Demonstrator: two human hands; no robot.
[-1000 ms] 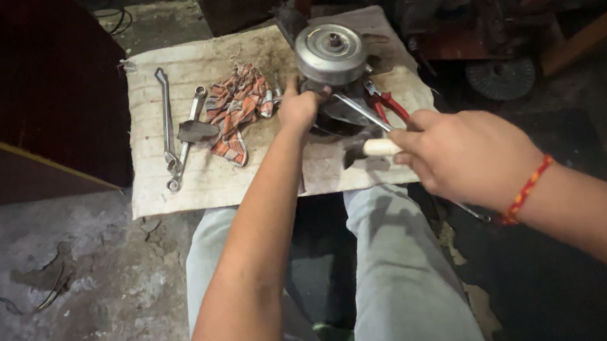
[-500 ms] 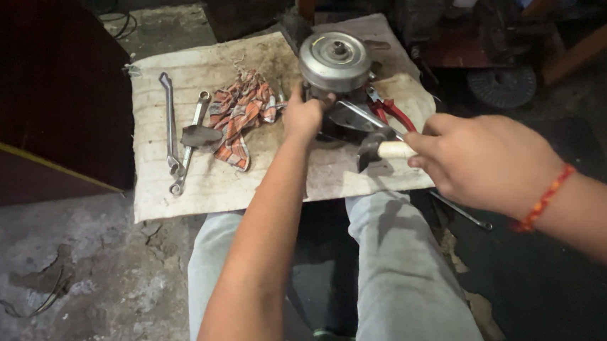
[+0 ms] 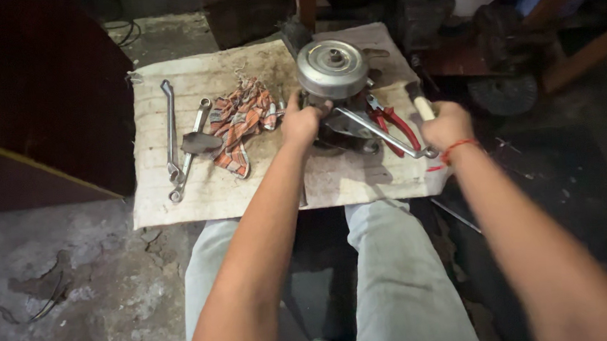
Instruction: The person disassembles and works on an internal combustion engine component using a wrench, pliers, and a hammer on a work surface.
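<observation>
grey metal motor housing [image 3: 330, 69] is set on a worn cloth mat [image 3: 177, 201] on the floor, ahead of the knees. left hand [image 3: 301, 123] is clamped on its lower edge. right hand [image 3: 446, 125] is closed around a pale tool handle [image 3: 421, 105]. red pliers [image 3: 393, 123] and a long spanner [image 3: 385, 133] lie between the hands; two wrenches [image 3: 172, 140] and a striped rag [image 3: 243, 118] lie to the left.

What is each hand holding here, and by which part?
The left hand grips the round metal motor at its lower side. The right hand grips a hammer by its pale wooden handle.
</observation>
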